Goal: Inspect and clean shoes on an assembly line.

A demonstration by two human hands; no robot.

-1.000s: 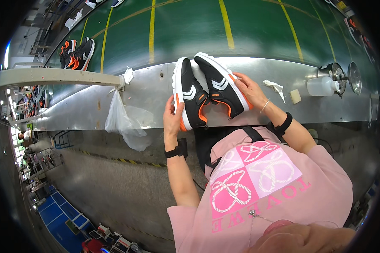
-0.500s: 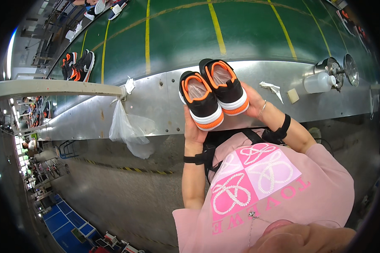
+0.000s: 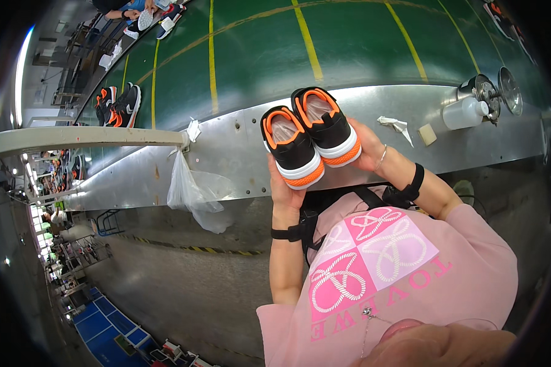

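Two black sneakers with orange lining and white-and-orange soles are held side by side over the metal ledge, heels toward me. My left hand (image 3: pixel 283 186) grips the left sneaker (image 3: pixel 294 151) from its outer side, near the heel. Around the outer side of the right sneaker (image 3: pixel 332 131) my right hand (image 3: pixel 366 145) is closed, with its fingers partly hidden behind the shoe. Clear plastic inserts show inside both openings. The toes point away and are mostly out of sight.
Beyond the metal ledge (image 3: pixel 239 174) runs a green conveyor belt (image 3: pixel 257 43) with yellow lines. Another pair of sneakers (image 3: pixel 119 107) stands at left, near a pale rail (image 3: pixel 92 137) and a hanging plastic bag (image 3: pixel 193 192). Right are a white bottle (image 3: pixel 462 114), a metal container (image 3: pixel 488 95) and a beige block (image 3: pixel 427 134).
The view has shifted slightly, so the surroundings sit a little differently. Both hands keep the same hold on the sneakers. At the upper left, more of another person's arms shows.
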